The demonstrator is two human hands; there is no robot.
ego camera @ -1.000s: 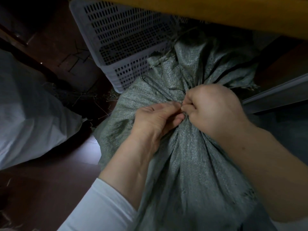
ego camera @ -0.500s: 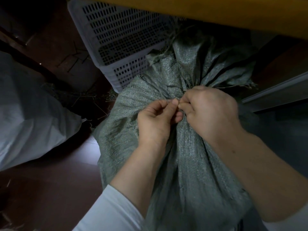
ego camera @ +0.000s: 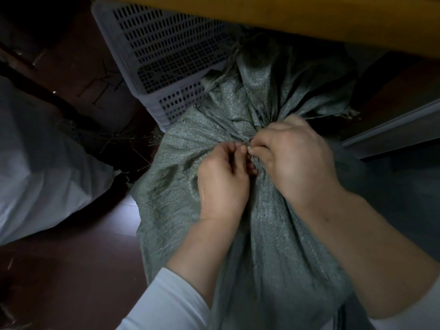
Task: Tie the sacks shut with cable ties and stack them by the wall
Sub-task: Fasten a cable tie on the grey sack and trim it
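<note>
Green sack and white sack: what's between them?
In the head view, dark floor with scattered straw bits lies between the green sack and the white sack.

The left hand [ego camera: 222,184] is curling up from its flatter lie on the grey sack [ego camera: 273,234], and its fingers [ego camera: 232,150] are bending in to meet the right hand [ego camera: 300,163] at the gathered neck. The left forearm [ego camera: 202,246] is swinging more upright. The loose cloth above the neck is bunching tighter.

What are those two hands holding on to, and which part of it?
The left hand and right hand both pinch the woven sack at its gathered neck, fingertips nearly meeting. Whether a cable tie is between them cannot be told.
</note>
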